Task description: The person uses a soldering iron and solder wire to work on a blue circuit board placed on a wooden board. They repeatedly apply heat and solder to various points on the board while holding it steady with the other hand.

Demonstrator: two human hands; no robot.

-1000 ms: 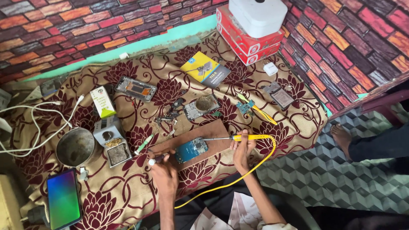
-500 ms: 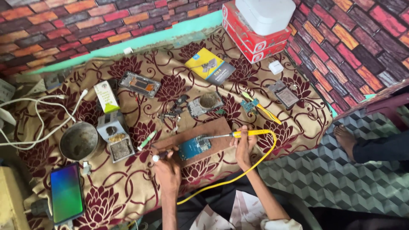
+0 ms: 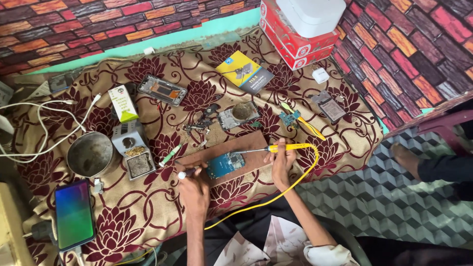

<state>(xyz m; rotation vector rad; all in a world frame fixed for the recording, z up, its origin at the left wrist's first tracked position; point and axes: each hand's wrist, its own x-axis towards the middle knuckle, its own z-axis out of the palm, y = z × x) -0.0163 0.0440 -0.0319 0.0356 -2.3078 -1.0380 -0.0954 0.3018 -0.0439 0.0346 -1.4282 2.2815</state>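
A small blue circuit board (image 3: 225, 164) lies on a brown board (image 3: 231, 153) on the patterned cloth. My right hand (image 3: 281, 165) grips a yellow-handled soldering iron (image 3: 288, 147), its metal tip pointing left toward the circuit board. My left hand (image 3: 194, 189) holds a thin white-tipped tool (image 3: 186, 173) whose end touches the left edge of the circuit board. A yellow cord (image 3: 276, 197) runs from the iron down past my right forearm.
Around lie a phone frame (image 3: 162, 90), a yellow-and-grey box (image 3: 245, 72), a metal bowl (image 3: 90, 154), an iron stand (image 3: 132, 148), a lit phone (image 3: 74, 214), white cables (image 3: 44, 128), loose parts and red boxes (image 3: 295, 34). Another person's foot (image 3: 409, 157) rests on the tiled floor right.
Both hands stay on the circuit board with the iron and the tool. Only the view has shifted slightly.
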